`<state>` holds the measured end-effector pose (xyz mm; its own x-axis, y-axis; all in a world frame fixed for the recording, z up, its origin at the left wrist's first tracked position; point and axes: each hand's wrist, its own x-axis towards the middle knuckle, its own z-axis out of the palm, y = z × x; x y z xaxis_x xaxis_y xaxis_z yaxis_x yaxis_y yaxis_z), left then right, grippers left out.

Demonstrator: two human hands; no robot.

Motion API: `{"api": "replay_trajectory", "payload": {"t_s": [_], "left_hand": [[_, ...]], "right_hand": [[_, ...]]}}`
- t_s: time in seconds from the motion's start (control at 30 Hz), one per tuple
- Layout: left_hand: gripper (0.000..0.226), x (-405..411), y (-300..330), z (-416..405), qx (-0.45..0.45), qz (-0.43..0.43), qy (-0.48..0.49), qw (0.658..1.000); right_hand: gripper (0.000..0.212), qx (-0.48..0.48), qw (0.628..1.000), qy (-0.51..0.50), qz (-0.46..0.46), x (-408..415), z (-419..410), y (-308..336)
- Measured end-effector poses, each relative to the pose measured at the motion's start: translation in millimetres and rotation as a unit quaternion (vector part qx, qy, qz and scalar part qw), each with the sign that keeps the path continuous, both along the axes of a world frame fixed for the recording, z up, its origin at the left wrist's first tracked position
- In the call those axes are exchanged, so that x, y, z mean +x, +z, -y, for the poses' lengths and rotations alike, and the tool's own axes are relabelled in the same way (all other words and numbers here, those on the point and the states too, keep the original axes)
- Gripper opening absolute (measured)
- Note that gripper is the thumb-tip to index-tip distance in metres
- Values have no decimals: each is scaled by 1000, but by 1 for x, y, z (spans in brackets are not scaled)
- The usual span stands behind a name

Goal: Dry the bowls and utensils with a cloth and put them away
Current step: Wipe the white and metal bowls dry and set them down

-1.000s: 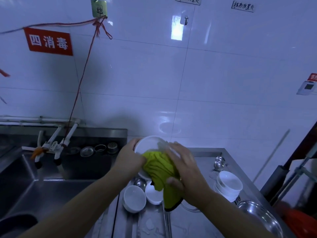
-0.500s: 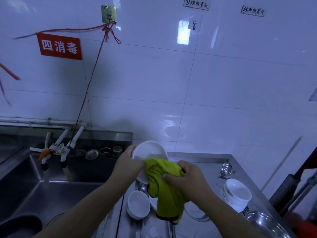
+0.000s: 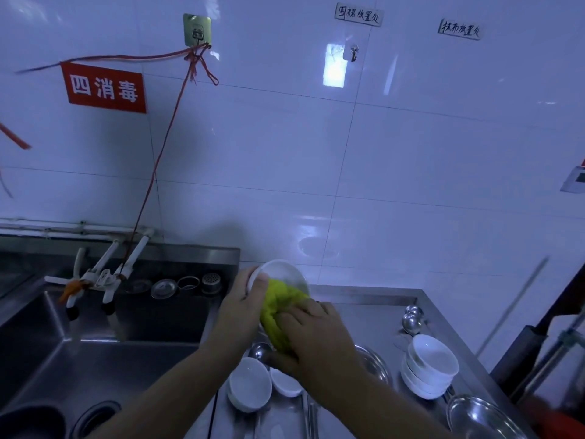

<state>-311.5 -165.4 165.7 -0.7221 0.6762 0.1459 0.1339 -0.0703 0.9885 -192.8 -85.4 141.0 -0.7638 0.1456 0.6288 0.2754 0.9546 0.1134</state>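
My left hand (image 3: 242,308) grips the rim of a white bowl (image 3: 281,274) that is tilted up above the steel counter (image 3: 373,308). A yellow-green cloth (image 3: 280,307) is bunched inside the bowl, and my right hand (image 3: 311,335) holds it pressed against the bowl's inner side. Below my hands two white bowls (image 3: 250,383) lie on the counter beside a metal ladle (image 3: 261,351). A stack of white bowls (image 3: 430,364) stands at the right, with metal spoons (image 3: 411,320) behind it.
A deep steel sink (image 3: 95,350) with white taps (image 3: 104,274) fills the left. Strainers and lids (image 3: 186,283) line the sink's back ledge. A steel basin (image 3: 478,418) sits at the lower right corner, near a dark pole (image 3: 525,353). White tiled wall behind.
My right hand has pushed the cloth deeper into the bowl, so less of it hangs below. The bowl stays in my left hand; the view has shifted slightly.
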Motion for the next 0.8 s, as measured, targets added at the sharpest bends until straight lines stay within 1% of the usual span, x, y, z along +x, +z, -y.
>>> {"api": "replay_trajectory", "payload": {"t_s": [0.1, 0.23, 0.3, 0.33, 0.43, 0.47, 0.5, 0.57, 0.6, 0.67, 0.7, 0.73, 0.77, 0.8], "left_hand": [[17, -1, 0, 4, 18, -3, -31, 999], [21, 7, 2, 5, 47, 4, -43, 998], [21, 12, 4, 5, 59, 5, -46, 997], [21, 13, 6, 4, 67, 6, -49, 997], [19, 17, 14, 3, 95, 16, -67, 993], [20, 17, 16, 2, 95, 13, -75, 993], [20, 15, 18, 2, 88, 7, -82, 993], [19, 8, 23, 6, 54, -15, -120, 991], [19, 3, 28, 8, 16, -42, -157, 987], [26, -8, 41, 11, -86, -103, -241, 961], [26, -12, 48, 11, -122, -110, -279, 946], [25, -15, 54, 11, -138, -99, -303, 938], [25, -17, 57, 9, -134, -88, -306, 938], [28, -17, 56, 6, -116, -81, -284, 948]], "right_hand": [[47, 31, 999, 26, 5, 6, -5, -1], [68, 16, 999, 34, -3, 5, -3, -13], [70, 14, 999, 26, -22, 5, 7, -17], [65, 18, 999, 27, -44, 5, 11, -18], [40, 48, 990, 60, -121, 6, 15, -18], [37, 62, 986, 82, -131, 8, 11, -16], [36, 82, 983, 108, -127, 12, 4, -15], [25, 148, 968, 173, -105, 21, -17, -9], [19, 184, 957, 203, -90, 25, -27, -5], [14, 241, 937, 249, -45, 31, -45, 4], [14, 257, 931, 259, -27, 32, -51, 7], [14, 261, 930, 259, -18, 32, -54, 8], [14, 258, 933, 249, -20, 31, -55, 7], [15, 249, 941, 228, -35, 29, -54, 5]]}}
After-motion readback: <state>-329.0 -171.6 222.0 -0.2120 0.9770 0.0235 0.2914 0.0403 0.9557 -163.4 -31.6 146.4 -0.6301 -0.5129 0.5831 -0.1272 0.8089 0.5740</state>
